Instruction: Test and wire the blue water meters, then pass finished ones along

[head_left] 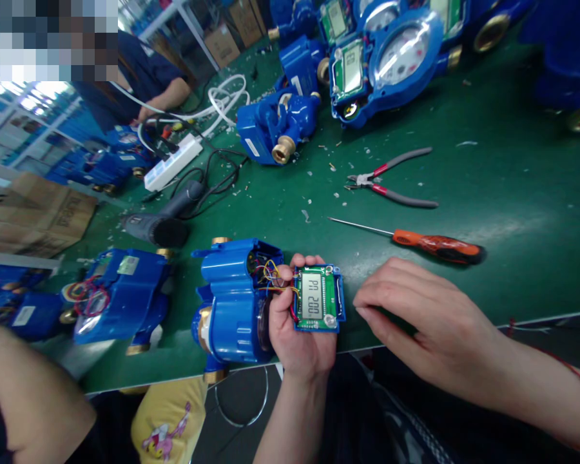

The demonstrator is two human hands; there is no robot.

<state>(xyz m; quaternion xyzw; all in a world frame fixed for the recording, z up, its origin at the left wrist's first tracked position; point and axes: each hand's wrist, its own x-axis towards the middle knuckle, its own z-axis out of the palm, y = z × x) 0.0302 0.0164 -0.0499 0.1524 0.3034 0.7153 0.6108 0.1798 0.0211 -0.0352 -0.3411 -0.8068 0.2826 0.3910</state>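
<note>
My left hand (299,341), palm up, holds a green circuit board (316,299) in a small blue frame, its thumb on the near side. The board's LCD reads like "PA 200", seen sideways. Thin coloured wires (270,274) run from the board into the open housing of a blue water meter (232,296), which lies on its side just left of that hand. To the right of the board, apart from it, my right hand (415,316) hovers by the table edge with fingers together and thumb tip close to them; nothing shows between the tips.
Beyond my hands on the green table (280,206) lie an orange screwdriver (435,246) and diagonal cutters (391,180). Blue meters (391,64) crowd the back. A heat gun (164,219), a power strip (174,161) and another meter (120,290) are leftward. Two other people are nearby.
</note>
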